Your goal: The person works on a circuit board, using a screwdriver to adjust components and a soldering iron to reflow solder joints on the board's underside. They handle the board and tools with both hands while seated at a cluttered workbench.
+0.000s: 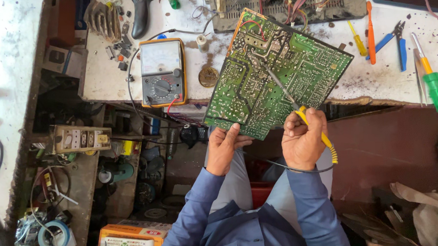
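Though cluttered, white workbench [106, 78], tools.

The circuit board [275, 72] leans tilted over the bench [106, 78] edge, its near corner in the left hand [223, 149]. The right hand [304, 139] holds a soldering iron [296, 105], tip on the board. The multimeter [162, 72] lies left of the board; screwdrivers [368, 33] and pliers [395, 39] lie right.

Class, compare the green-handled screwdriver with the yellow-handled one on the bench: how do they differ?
The green-handled screwdriver has a thicker, longer handle and lies at the bench's right edge; the yellow-handled screwdriver is slimmer, shorter and lies nearer the circuit board. The green one has an orange collar; the yellow one does not. Both lie flat, untouched, tips pointing away from the person.
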